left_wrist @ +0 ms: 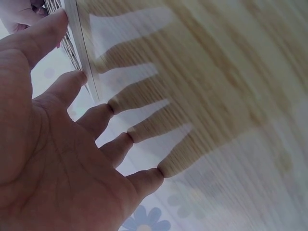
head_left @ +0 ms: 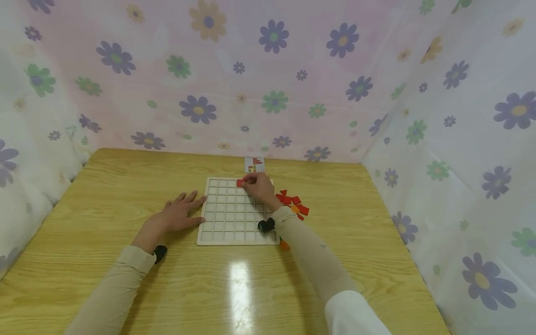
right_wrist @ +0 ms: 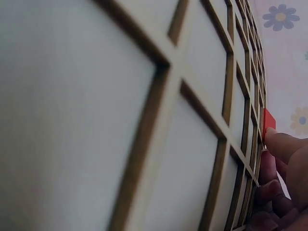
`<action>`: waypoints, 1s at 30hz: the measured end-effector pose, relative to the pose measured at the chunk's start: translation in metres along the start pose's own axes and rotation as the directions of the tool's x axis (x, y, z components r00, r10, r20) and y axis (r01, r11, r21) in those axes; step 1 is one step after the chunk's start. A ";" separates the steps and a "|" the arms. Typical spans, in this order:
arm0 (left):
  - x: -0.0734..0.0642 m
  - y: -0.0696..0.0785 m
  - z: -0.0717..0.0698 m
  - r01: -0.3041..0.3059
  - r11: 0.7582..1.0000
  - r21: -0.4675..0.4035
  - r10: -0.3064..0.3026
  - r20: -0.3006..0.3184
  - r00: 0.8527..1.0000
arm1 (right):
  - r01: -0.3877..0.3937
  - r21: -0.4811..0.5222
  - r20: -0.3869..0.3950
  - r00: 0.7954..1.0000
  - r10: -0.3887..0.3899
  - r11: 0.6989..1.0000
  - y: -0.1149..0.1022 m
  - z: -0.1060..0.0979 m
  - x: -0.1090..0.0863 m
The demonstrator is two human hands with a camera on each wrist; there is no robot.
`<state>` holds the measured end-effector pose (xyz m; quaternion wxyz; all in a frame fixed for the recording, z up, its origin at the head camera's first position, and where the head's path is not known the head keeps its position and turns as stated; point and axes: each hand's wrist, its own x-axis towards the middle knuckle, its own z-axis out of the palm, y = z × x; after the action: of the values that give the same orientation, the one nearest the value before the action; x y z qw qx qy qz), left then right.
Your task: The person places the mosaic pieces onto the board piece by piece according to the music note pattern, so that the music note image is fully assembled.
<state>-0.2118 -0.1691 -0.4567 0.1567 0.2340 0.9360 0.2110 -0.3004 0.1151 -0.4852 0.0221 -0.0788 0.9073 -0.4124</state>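
A square wooden grid board point(head_left: 201, 236) with pale cells lies on the table. My right hand point(head_left: 258, 189) reaches over its far row, the fingers curled and the thumb on a red tile point(head_left: 240, 183), which it pinches at the top edge of the grid. In the right wrist view the thumb tip meets the face of that red tile point(right_wrist: 268, 124); the other fingers bend below it, close to the grid. My left hand point(head_left: 177, 215) lies spread on the table at the board's left side, thumb and index fingertips at its edge; the left wrist view shows the palm point(left_wrist: 57, 159) and separated fingers.
Several red tiles point(head_left: 296, 200) and an orange tile point(head_left: 295, 209) lie loose right of the board, partly behind my right wrist. Another orange piece point(head_left: 285, 245) is by the near right corner. A printed pattern card point(head_left: 254, 164) lies beyond the board, before a flowered curtain point(head_left: 234, 83).
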 end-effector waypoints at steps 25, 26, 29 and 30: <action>0.002 -0.003 0.004 0.006 1.000 0.015 -0.006 -0.003 1.000 | 0.038 0.079 -0.055 0.998 -0.033 0.996 -0.001 -0.001 -0.006; 0.002 -0.003 0.004 0.007 1.000 0.013 -0.007 -0.003 1.000 | 0.038 0.075 -0.054 0.998 -0.034 0.996 -0.001 -0.001 -0.006; 0.002 -0.003 0.004 0.007 1.000 0.010 -0.007 -0.001 1.000 | 0.044 0.068 -0.041 0.998 -0.041 0.997 0.000 -0.002 -0.006; 0.002 -0.003 0.004 0.007 1.000 0.008 -0.007 -0.001 1.000 | 0.051 0.069 -0.036 0.998 -0.048 0.996 0.001 -0.002 -0.005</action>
<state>-0.2136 -0.1691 -0.4618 0.1561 0.2314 0.9378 0.2066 -0.2954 0.1183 -0.4846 -0.0009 -0.0934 0.8903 -0.4456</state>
